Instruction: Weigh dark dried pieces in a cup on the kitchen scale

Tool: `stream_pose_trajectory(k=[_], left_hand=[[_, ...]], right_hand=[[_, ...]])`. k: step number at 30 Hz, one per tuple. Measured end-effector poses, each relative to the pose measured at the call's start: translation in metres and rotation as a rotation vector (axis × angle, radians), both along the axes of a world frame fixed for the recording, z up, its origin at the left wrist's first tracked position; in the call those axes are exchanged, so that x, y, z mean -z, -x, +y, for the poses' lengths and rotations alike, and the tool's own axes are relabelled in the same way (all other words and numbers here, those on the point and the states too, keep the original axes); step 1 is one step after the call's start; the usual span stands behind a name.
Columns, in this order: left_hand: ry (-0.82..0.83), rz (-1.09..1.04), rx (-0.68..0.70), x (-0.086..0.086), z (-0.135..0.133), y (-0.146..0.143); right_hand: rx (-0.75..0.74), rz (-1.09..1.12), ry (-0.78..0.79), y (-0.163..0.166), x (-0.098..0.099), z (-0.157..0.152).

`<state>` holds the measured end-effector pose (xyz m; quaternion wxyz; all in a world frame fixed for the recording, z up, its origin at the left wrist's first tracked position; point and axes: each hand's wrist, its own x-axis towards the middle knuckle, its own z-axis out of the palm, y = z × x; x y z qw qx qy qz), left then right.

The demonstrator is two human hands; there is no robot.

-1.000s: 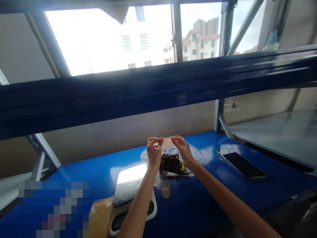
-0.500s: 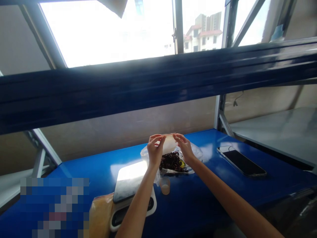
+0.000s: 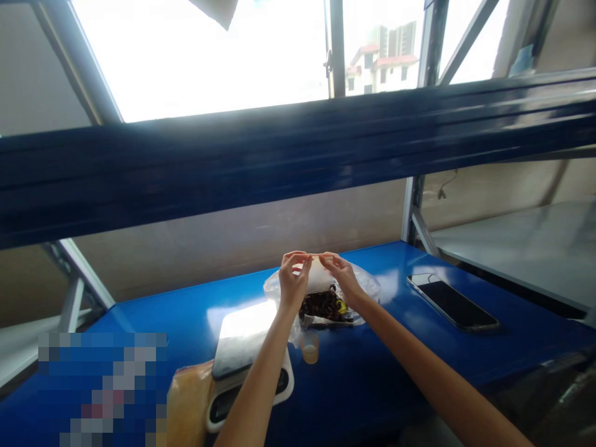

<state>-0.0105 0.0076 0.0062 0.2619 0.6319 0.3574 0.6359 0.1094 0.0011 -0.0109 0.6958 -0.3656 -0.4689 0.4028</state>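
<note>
My left hand point(image 3: 294, 279) and my right hand point(image 3: 341, 276) pinch the top edge of a small pale, see-through bag point(image 3: 320, 277) between them. The bag hangs upright, and its lower part is in front of a heap of dark dried pieces point(image 3: 321, 306). Those pieces lie in an opened clear plastic bag point(image 3: 370, 284), with something small and yellow point(image 3: 341, 307) among them. A small translucent cup point(image 3: 310, 349) stands just in front of the heap. My left forearm passes over a kitchen scale point(image 3: 244, 335) and hides part of it.
A phone point(image 3: 454, 302) lies on the blue table point(image 3: 367, 385) at the right. Left of the scale is a yellowish zip bag point(image 3: 189, 403). A thick blue beam point(image 3: 279, 164) crosses above the hands. The table's lower left is blurred out.
My right hand has shifted slightly left, nearer to my left hand, along the top edge of the small bag. The other things stay where they were.
</note>
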Motion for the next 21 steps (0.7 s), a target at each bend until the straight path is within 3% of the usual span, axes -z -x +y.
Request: stream_pose_trajectory(k=[6, 14, 21], left_hand=[[-0.011, 0.029, -0.024, 0.0003, -0.0004, -0.0003], [0.006, 0.058, -0.001, -0.0002, -0.003, -0.0014], [0.036, 0.022, 0.005, 0.002, 0.0017, -0.0003]], right_hand=[[-0.105, -0.04, -0.007, -0.0002, -0.0006, -0.0012], [-0.134, 0.077, -0.015, -0.0009, 0.0023, 0.0016], [-0.128, -0.048, -0.05, -0.0015, 0.0016, -0.0011]])
